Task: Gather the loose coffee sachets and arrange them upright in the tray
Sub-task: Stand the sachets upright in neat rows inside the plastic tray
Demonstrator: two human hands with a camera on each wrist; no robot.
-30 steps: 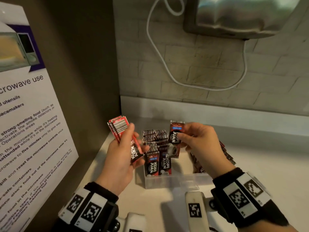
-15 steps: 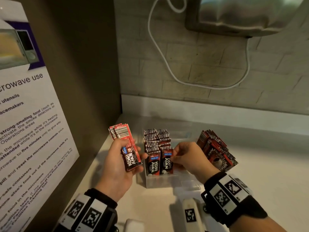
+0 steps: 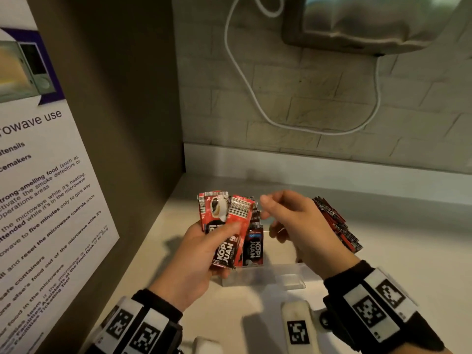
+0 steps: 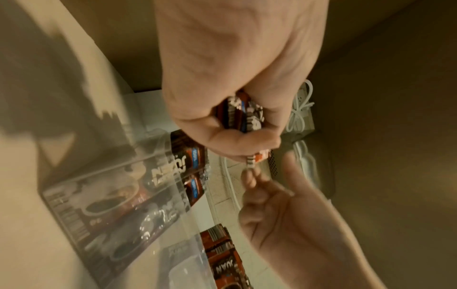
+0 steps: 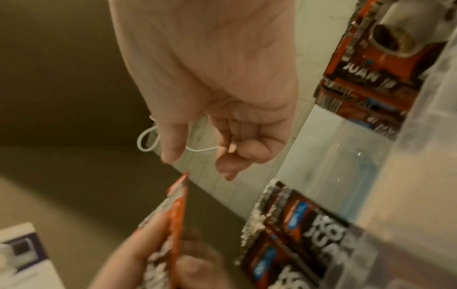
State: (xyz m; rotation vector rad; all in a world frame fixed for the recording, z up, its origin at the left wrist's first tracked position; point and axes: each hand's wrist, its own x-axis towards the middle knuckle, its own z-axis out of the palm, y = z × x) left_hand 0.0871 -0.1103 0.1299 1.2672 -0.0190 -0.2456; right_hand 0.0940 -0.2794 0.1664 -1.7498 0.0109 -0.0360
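Note:
My left hand [image 3: 222,241] grips a fanned bundle of red coffee sachets [image 3: 227,218] just left of the clear plastic tray [image 3: 270,275]. The same grip shows in the left wrist view, where my left hand [image 4: 247,140] is closed round the sachet bundle [image 4: 241,113]. Several dark sachets [image 3: 252,247] stand upright in the tray's left part. My right hand [image 3: 268,215] hovers above the tray, empty, its fingers loosely curled beside the bundle's top edge. In the right wrist view my right hand [image 5: 197,164] has thumb and fingers apart just above a held sachet's corner [image 5: 176,205].
Another stack of sachets [image 3: 337,226] leans at the tray's right side, behind my right wrist. A brown side panel with a microwave notice [image 3: 46,200] closes the left. A white cable [image 3: 255,103] hangs on the brick wall under a metal appliance [image 3: 370,24].
My right hand set a sachet down into the tray, then rose empty to the bundle. My left hand shifted right and fanned its sachets.

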